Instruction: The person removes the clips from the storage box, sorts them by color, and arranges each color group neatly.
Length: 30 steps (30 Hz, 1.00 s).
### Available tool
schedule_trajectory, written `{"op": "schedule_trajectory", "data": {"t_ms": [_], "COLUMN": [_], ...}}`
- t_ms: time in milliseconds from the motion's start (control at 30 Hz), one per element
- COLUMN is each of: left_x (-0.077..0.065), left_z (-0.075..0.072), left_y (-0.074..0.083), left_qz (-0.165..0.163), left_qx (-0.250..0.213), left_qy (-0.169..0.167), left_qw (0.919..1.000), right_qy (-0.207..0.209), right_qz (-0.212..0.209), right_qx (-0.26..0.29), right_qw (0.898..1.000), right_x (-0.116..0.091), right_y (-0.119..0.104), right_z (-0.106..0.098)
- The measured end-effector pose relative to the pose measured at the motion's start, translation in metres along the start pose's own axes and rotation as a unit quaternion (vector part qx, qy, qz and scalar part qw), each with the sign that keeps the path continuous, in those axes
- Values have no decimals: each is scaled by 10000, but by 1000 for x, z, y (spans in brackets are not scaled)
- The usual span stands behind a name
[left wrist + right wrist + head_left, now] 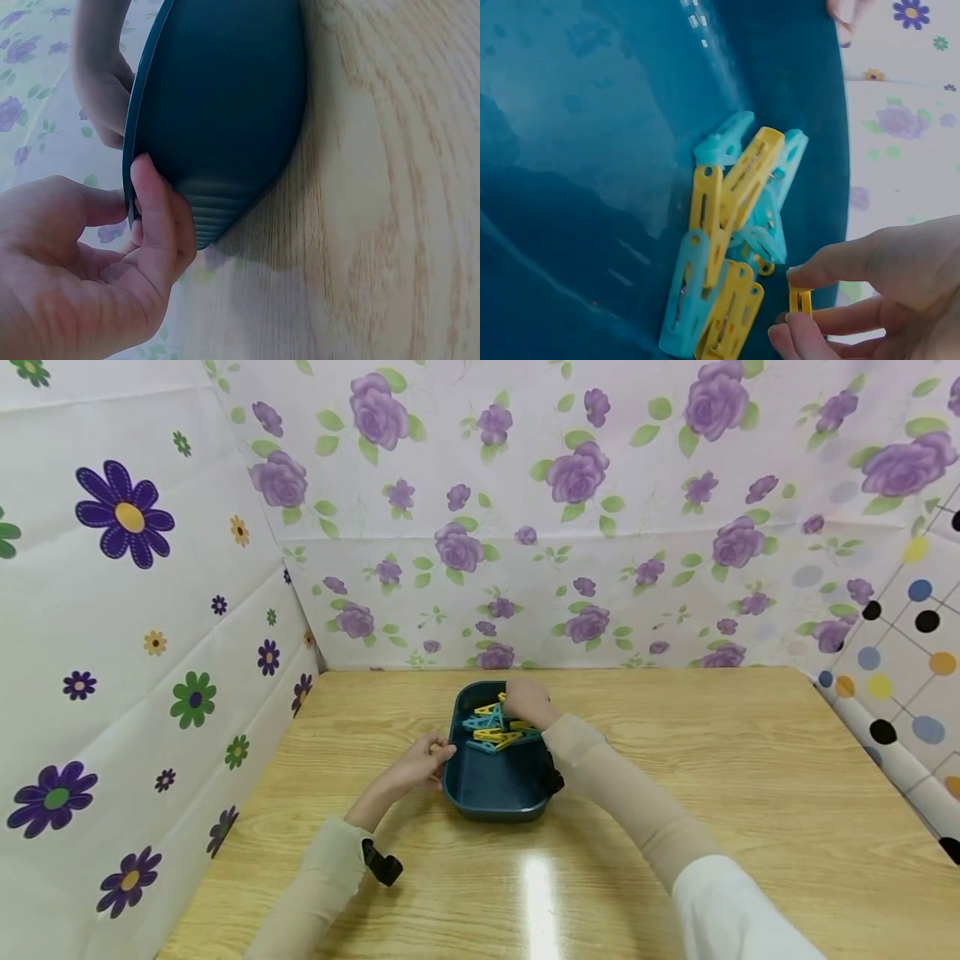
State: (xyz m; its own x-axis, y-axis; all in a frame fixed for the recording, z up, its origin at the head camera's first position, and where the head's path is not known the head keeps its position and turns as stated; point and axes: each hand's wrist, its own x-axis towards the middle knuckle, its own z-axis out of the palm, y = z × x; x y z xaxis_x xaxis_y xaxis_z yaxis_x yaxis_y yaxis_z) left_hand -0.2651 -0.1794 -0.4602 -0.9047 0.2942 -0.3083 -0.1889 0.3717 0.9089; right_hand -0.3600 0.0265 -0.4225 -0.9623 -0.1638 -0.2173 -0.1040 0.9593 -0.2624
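A dark blue-green plastic basin (495, 785) stands on the table, with several yellow and light-blue clothespins (491, 727) piled in its far half. My left hand (422, 762) grips the basin's left rim between thumb and fingers, as the left wrist view also shows (135, 247). Inside the far right part of the basin is my right hand (527, 702). In the right wrist view, its thumb and fingers pinch a yellow clothespin (800, 301) beside the pile. Much of that clothespin is hidden by the fingers.
The wooden table (675, 760) stretches to both sides of the basin. Flowered cloth (457, 585) hangs behind the table, with another patterned cloth (112, 652) on the left and a dotted one (900, 677) on the right. A black wrist camera (382, 862) sits on the left wrist.
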Motion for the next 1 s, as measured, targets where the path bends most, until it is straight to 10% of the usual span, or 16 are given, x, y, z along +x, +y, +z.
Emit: {"op": "schedule_trajectory", "data": {"t_ms": [633,1000], "left_x": [-2,-3], "left_z": [0,1], "left_y": [4,6], "left_qz": [-124,-155], "left_qx": [85,75], "left_qy": [-6,-30], "left_qw": [9999,9998], "right_qy": [338,900], "right_qz": [-769,-714], "right_qx": [2160,2296], "right_qw": [9728,9665], "right_x": [-18,-28], "right_y": [37,61], "right_z": [-30,-36]}}
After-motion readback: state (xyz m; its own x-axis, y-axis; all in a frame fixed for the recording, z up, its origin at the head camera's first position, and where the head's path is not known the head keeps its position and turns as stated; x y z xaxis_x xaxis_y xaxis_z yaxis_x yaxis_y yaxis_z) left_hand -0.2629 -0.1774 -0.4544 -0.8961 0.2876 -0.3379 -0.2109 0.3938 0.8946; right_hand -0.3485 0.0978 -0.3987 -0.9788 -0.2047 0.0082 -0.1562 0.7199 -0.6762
